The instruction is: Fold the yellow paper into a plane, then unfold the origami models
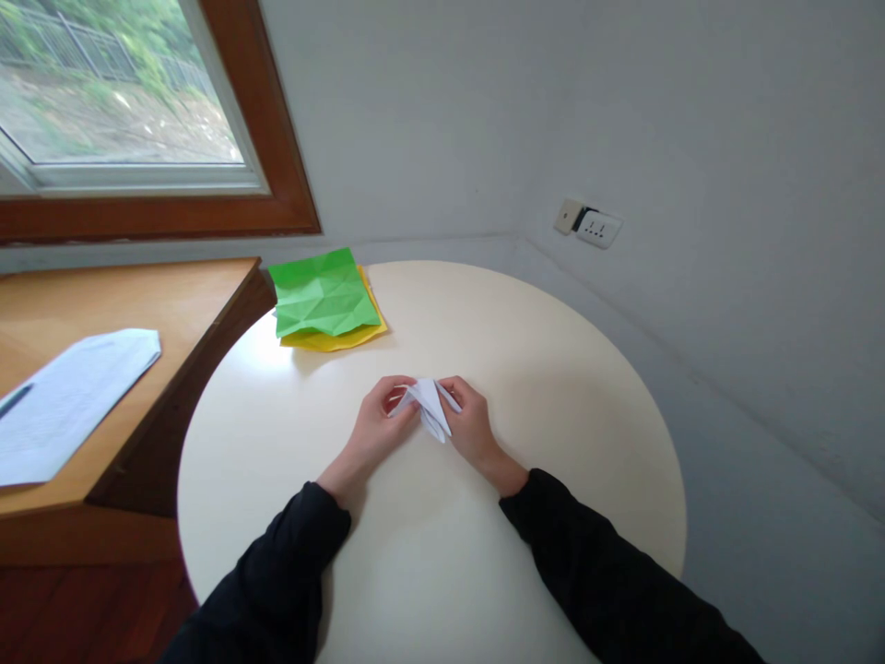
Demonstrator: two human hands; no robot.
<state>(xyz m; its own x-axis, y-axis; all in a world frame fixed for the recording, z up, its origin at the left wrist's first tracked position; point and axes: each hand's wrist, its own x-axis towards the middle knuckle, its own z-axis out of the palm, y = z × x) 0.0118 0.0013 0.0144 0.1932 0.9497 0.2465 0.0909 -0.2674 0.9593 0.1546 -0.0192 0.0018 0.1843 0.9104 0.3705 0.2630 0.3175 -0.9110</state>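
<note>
A small folded white paper point(430, 402), with several pointed flaps, is held between both hands over the middle of the round table. My left hand point(380, 414) grips its left side, the thumb lying along a flap and the fingers curled behind. On the other side my right hand point(473, 422) pinches the right part of the paper, with a flap showing between thumb and fingers. The fingertips of both hands are partly hidden by the folds.
On the far left of the white round table point(553, 369), a creased green sheet point(324, 293) lies over a yellow sheet point(336, 342). A wooden desk point(200, 286) at left bears white papers point(89, 397) and a pen point(15, 399). Behind are a wall with a socket point(598, 228) and a window point(124, 83).
</note>
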